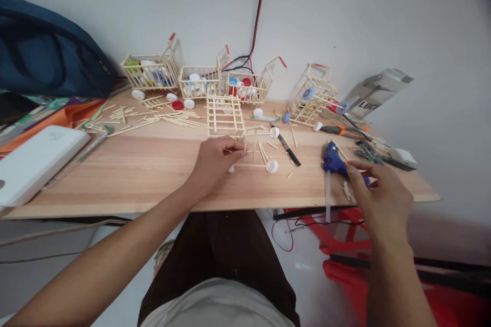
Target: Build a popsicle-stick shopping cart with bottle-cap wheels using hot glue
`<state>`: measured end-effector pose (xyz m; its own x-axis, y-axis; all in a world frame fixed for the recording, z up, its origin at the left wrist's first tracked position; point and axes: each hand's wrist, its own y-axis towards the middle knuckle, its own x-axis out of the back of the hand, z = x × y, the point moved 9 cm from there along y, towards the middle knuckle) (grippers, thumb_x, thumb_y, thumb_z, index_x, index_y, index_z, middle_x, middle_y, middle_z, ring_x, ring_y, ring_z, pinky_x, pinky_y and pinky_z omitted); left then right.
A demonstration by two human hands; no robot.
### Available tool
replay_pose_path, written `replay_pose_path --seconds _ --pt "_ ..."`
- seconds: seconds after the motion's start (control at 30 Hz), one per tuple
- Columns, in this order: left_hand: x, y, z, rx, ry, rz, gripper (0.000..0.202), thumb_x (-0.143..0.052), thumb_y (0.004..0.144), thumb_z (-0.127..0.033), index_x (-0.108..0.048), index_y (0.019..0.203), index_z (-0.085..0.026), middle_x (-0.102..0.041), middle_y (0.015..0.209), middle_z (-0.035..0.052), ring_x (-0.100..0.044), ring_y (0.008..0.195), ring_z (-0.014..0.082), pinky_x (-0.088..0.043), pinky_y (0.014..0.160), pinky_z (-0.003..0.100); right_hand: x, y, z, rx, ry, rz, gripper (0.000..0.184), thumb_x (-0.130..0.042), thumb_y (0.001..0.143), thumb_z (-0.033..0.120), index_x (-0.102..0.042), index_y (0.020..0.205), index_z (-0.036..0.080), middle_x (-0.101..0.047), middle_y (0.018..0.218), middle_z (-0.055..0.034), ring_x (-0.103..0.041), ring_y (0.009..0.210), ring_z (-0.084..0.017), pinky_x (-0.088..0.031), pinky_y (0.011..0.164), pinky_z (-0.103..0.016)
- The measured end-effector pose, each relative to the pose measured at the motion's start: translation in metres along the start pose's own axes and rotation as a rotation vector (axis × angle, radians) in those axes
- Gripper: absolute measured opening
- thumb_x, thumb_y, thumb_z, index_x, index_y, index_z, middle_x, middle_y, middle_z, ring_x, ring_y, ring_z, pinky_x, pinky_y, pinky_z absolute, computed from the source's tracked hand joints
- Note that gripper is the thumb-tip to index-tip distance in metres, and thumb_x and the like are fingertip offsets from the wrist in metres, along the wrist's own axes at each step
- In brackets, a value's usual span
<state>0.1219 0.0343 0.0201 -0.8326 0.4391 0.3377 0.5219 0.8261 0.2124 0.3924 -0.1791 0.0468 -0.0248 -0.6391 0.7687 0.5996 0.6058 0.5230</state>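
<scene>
A small cart of thin wooden sticks (225, 115) stands mid-table, with its lattice basket turned toward me. White bottle-cap wheels (272, 166) sit at its right end. My left hand (220, 161) is at the cart's lower part, thumb and fingers pinching its sticks; the exact contact is partly hidden by the fingers. On the right, a blue hot glue gun (335, 159) lies near the table's front edge, a clear glue stick hanging below it. My right hand (381, 196) has its thumb and fingers closed around the gun's handle end.
Several finished stick carts (151, 74) holding bottle caps line the wall. Loose sticks (178, 117), a black pen (286, 145) and orange-handled pliers (343, 131) lie about. A white power bank (42, 163) and dark blue bag (49, 56) are at left. Red stools (345, 235) stand below.
</scene>
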Motion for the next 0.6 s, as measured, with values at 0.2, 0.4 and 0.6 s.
replay_pose_path --seconds 0.2,0.4,0.6 --pt "-0.004 0.001 -0.002 -0.003 0.046 -0.005 0.010 -0.069 0.073 -0.025 -0.073 0.074 -0.017 -0.074 0.077 0.0009 -0.065 0.070 0.0149 -0.048 0.068 0.025 -0.012 0.009 -0.023 0.064 -0.078 0.047 0.032 -0.049 0.087 0.041 -0.069 0.097 0.018 -0.066 0.093 -0.0139 -0.060 0.080 -0.028 -0.042 0.072 -0.040" --pt "-0.008 0.002 -0.005 -0.001 0.087 0.011 0.011 -0.067 0.073 -0.026 -0.074 0.074 -0.018 -0.075 0.078 0.0007 -0.066 0.071 0.0156 -0.048 0.068 0.025 -0.031 0.015 -0.044 0.079 -0.160 0.108 0.032 -0.050 0.083 0.038 -0.064 0.103 0.018 -0.067 0.097 -0.0131 -0.060 0.087 -0.029 -0.045 0.078 -0.042" --pt "-0.007 0.006 0.001 0.050 0.090 -0.012 0.014 -0.070 0.070 -0.030 -0.074 0.076 -0.018 -0.075 0.078 0.0017 -0.066 0.071 0.0170 -0.050 0.068 0.026 -0.039 0.018 -0.041 0.099 -0.396 0.225 0.035 -0.052 0.085 0.034 -0.059 0.113 0.016 -0.065 0.107 -0.0156 -0.059 0.097 -0.032 -0.043 0.081 -0.043"
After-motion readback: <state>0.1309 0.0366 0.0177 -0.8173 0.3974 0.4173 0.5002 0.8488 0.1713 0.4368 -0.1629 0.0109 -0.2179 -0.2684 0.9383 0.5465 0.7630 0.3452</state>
